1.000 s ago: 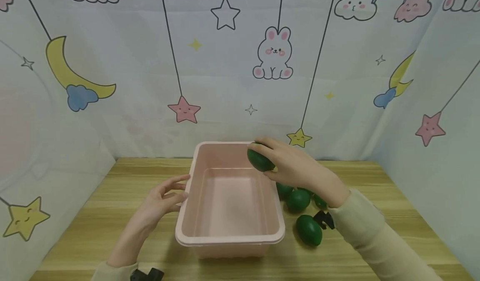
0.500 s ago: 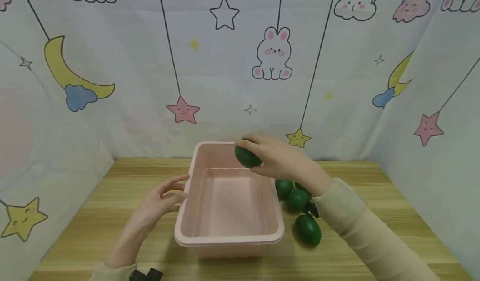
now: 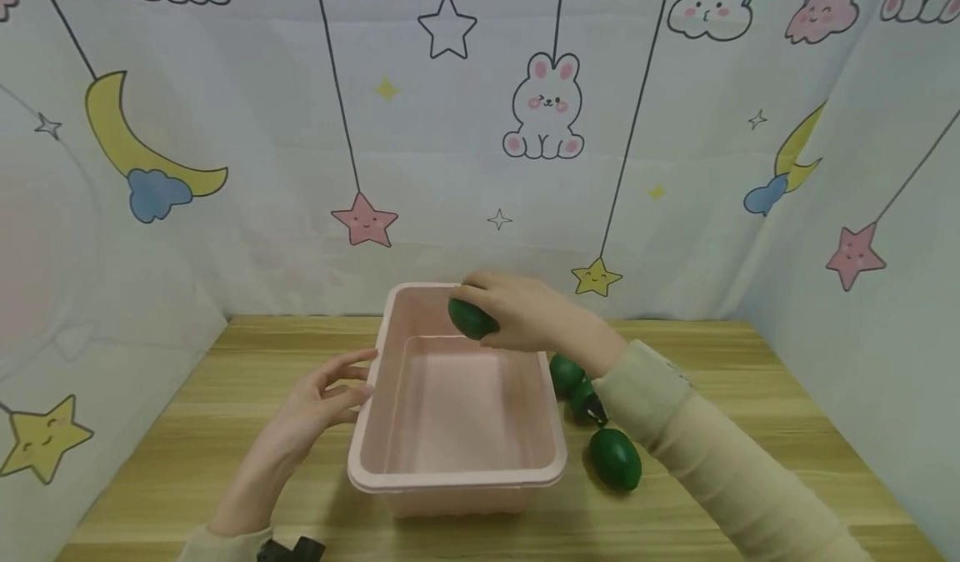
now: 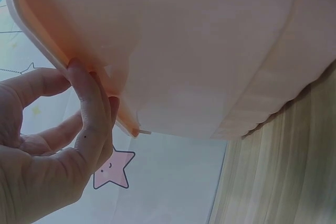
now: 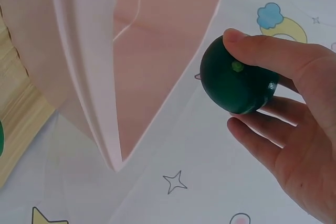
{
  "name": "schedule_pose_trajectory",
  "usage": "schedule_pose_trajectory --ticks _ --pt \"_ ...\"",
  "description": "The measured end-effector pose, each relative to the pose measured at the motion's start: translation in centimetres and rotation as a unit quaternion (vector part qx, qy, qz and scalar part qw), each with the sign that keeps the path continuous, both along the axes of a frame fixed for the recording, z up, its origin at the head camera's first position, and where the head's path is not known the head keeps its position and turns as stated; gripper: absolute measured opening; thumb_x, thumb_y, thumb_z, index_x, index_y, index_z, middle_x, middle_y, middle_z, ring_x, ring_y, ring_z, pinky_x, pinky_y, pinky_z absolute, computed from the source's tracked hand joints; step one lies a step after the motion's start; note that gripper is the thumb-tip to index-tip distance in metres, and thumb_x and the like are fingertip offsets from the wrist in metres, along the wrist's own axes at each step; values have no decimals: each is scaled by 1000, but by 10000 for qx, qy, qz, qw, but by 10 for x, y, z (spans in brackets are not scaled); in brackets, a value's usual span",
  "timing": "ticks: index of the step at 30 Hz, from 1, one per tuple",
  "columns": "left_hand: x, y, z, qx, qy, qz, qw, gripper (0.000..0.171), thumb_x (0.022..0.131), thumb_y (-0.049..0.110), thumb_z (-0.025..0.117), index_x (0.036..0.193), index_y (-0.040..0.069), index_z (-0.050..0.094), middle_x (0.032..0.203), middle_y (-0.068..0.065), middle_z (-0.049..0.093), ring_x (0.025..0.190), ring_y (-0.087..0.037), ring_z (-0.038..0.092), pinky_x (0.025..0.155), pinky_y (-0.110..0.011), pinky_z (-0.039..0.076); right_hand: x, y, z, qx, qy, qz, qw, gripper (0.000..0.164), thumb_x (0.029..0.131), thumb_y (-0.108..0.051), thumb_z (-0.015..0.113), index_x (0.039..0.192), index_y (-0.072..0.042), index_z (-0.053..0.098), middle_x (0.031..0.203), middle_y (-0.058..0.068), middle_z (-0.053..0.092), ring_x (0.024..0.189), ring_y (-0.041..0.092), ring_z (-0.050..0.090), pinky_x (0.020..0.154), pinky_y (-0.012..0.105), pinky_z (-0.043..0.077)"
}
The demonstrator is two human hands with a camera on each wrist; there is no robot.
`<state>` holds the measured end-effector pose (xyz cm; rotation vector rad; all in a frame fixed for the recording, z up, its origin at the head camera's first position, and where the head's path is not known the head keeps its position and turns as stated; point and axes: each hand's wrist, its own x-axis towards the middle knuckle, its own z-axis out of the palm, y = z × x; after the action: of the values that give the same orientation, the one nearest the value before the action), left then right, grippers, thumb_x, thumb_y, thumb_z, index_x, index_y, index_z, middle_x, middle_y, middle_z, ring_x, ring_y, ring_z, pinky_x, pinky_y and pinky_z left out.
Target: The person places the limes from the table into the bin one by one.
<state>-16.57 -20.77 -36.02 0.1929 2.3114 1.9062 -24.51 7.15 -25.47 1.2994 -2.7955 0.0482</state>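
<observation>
A dark green, smooth avocado (image 3: 470,318) is in my right hand (image 3: 528,312), above the far end of a pink plastic basin (image 3: 465,495). Thumb and fingers grip it from the side; in the right wrist view, a pale green stem spot shows on the avocado (image 5: 223,80). My left hand (image 3: 311,403) is at the basin's left rim. In the left wrist view, the thumb and curled fingertips of that hand (image 4: 58,156) pinch the rim's edge, some fingers hidden behind others. No avocado shows on the visible basin floor.
Several more avocados lie right of the basin on the wooden table (image 3: 720,479), one nearer avocado (image 3: 615,459) apart from the rest. My right sleeve (image 3: 705,429) hides part of that group. A printed white cloth (image 3: 465,170) closes off the back and sides.
My right hand has moved left with the avocado, from the basin's right rim to over its far interior. The left hand has stayed at the left rim.
</observation>
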Motion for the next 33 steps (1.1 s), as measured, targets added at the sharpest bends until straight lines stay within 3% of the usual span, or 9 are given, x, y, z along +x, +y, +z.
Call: schedule_pose_trajectory --ticks 17,25,33 --pt "1 -1 0 35 23 -35 10000 59 93 17 63 145 6 39 129 -25 45 94 -6 64 81 -28 56 -14 -21 -14 342 -197 126 9991 63 83 -24 74 141 -20 47 126 3 56 100 17 56 84 32 52" --pt "1 0 0 64 -17 -51 10000 60 93 17 62 146 7 37 130 -24 44 95 -7 64 82 -28 56 -19 -27 -21 453 -431 197 9978 65 82 -20 75 140 -15 47 134 6 52 112 19 54 93 34 50" --pt "1 0 1 -11 28 -35 10000 59 93 18 62 146 7 39 130 -25 46 98 -10 63 81 -29 56 -22 -33 -25 628 -584 158 9962 63 83 -21 75 139 -15 48 131 5 53 111 18 54 96 34 48"
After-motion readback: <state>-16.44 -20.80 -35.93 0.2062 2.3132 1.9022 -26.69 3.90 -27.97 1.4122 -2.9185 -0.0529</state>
